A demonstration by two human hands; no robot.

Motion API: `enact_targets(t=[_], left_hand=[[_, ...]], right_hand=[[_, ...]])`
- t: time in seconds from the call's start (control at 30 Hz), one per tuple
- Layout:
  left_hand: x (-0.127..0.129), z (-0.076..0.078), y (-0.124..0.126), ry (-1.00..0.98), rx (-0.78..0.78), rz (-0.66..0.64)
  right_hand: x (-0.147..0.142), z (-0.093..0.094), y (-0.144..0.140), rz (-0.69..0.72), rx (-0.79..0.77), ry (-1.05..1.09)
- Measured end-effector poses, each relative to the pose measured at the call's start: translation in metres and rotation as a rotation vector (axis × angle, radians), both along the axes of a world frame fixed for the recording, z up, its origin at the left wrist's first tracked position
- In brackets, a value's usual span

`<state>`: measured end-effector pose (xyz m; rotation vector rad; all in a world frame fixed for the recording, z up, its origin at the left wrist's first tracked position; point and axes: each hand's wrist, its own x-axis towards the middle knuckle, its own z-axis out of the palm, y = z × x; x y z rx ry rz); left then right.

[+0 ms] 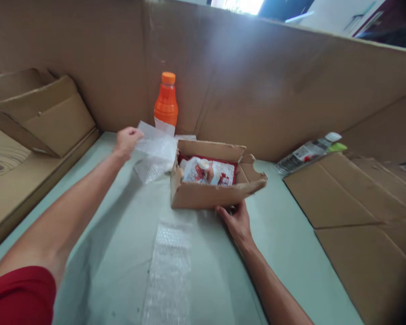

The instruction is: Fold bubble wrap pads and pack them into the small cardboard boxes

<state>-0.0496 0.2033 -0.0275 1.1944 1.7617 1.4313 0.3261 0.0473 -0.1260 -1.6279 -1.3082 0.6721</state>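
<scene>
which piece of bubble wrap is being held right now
The bubble wrap sheet left of the small box, gripped by the left hand. The bubble wrap strip lies flat, untouched.

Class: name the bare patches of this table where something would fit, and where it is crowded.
Bare: table between the right hand and flat cardboard; also between left arm and bubble strip. Crowded: around the box, wrap and bottle.

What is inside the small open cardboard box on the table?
The cardboard box holds a white packet with red print, lying on something red. What lies under the packet is covered. The right hand touches the box's front; the left hand grips bubble wrap beside it.
</scene>
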Motion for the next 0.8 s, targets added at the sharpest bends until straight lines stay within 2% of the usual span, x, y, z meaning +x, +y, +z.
enact_targets(t=[0.1,0.17,0.2,0.23,0.3,0.4,0.53,0.6,0.7,0.8], left_hand=[[-0.018,0.033,-0.056,0.035,0.158,0.1],[-0.028,0.054,-0.108,0.051,0.387,0.099],[-0.032,0.063,-0.137,0.066,0.413,0.089],[-0.035,0.07,-0.166,0.101,0.332,0.019],[-0.039,0.076,-0.218,0.174,0.284,0.055],[-0.039,0.063,-0.27,0.154,0.303,0.031],[-0.03,0.033,-0.295,0.12,0.18,-0.161],[-0.024,0.025,-0.3,0.11,0.144,-0.265],[-0.013,0.029,-0.304,0.041,0.158,-0.362],[-0.001,0.046,-0.304,0.004,0.234,-0.406]], right_hand=[[-0.014,0.007,0.01,-0.015,-0.026,-0.098],[-0.018,0.006,0.01,0.006,-0.042,-0.165],[-0.017,0.005,0.005,0.014,-0.052,-0.183],[-0.015,0.004,-0.002,0.016,-0.06,-0.193],[-0.011,0.002,-0.023,0.039,-0.054,-0.209],[-0.018,0.004,-0.057,0.213,0.014,-0.302],[-0.062,0.014,-0.074,0.43,-0.009,-0.535],[-0.085,0.018,-0.072,0.499,-0.049,-0.622],[-0.103,0.022,-0.064,0.564,-0.048,-0.668],[-0.097,0.028,-0.055,0.514,-0.027,-0.673]])
